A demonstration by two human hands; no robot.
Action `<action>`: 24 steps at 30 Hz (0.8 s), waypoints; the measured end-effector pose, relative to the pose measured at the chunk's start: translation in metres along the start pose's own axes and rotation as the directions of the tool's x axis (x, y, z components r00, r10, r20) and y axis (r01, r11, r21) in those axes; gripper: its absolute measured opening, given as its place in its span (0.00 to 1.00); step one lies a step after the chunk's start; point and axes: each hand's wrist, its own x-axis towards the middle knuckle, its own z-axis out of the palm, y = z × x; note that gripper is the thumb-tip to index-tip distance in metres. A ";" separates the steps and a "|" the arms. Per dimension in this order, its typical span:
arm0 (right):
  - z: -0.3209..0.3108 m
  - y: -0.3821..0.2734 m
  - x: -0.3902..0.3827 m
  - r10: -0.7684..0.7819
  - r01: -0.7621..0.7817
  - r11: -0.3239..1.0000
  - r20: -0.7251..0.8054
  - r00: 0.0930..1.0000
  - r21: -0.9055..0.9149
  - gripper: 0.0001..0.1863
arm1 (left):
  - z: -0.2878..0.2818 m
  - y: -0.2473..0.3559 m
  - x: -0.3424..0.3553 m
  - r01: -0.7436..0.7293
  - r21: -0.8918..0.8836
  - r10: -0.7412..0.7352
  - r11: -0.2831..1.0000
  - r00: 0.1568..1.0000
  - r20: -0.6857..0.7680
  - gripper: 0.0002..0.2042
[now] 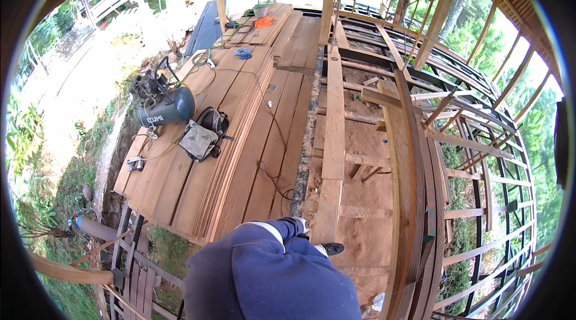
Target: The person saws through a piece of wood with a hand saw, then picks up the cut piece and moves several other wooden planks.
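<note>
Neither of my hands shows. My dark blue clothing (270, 278) fills the lower middle and hides whatever lies beneath it. A dark shoe (333, 249) pokes out to its right, beside a long pale wooden beam (333, 158). Left of that beam runs a narrow dark strip (306, 170) speckled with sawdust. Wide brown planks (231, 158) lie stacked in layers to the left. On them rests a grey and black bag (205, 135), close to a dark air compressor (165, 105).
Open floor framing (480, 212) with gaps spreads to the right. Long boards (414, 200) stand along its near side. A thin cable (273, 179) crosses the planks. Upright posts (327, 2) rise at the back. An orange cloth-like item (264, 22) lies far off.
</note>
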 end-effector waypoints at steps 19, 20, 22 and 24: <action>-0.061 0.135 -0.058 0.317 -0.527 0.847 -0.727 0.609 -0.072 0.40 | -0.104 0.011 0.081 -0.302 0.612 0.029 0.731 0.910 0.414 0.25; -0.058 0.144 -0.061 0.279 -0.515 0.850 -0.737 0.616 -0.109 0.40 | -0.106 0.024 0.095 -0.321 0.631 0.058 0.706 0.915 0.400 0.25; -0.058 0.154 -0.073 0.263 -0.535 0.835 -0.759 0.595 -0.131 0.40 | -0.105 0.067 0.102 -0.362 0.441 0.175 0.821 0.895 0.410 0.22; -0.050 0.162 -0.072 0.240 -0.507 0.853 -0.770 0.591 -0.122 0.41 | -0.127 0.102 0.121 -0.371 0.158 0.290 0.915 0.878 0.381 0.17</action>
